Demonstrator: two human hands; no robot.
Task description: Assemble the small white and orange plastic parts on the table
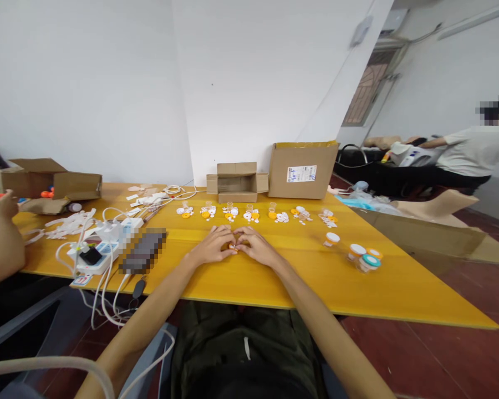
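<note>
In the head view, the left hand [214, 245] and the right hand [254, 245] are meeting over the middle of the bench [274, 285], both pinching a small orange-and-white piece [233, 247] between thumb and fingers. The curled fingers are covering most of this piece, so its shape is staying hard to make out. It is sitting near the bench's near edge, between the two hands.

Beyond them, clusters of orange and white parts [208, 213] are lying in a row from left to right, with small clear cups [272, 208] standing among them; the tiniest bits are blurring together. To the right, a white-lidded jar [331, 239] is standing apart from a tight group, where a teal-lidded jar [370, 261] is partly hiding its neighbours.

At the far side, a small open carton [237, 185] is standing left of a large carton [303, 170], whose label is too small to read. To the left, cables are crossing a power strip [110, 246], and a dark device [144, 252] is lying beside it, its surface masked by pixelation. Another person's hand [2, 205] is being cut off by the left edge, and a person in a white shirt [474, 152] is running out of view at far right.
</note>
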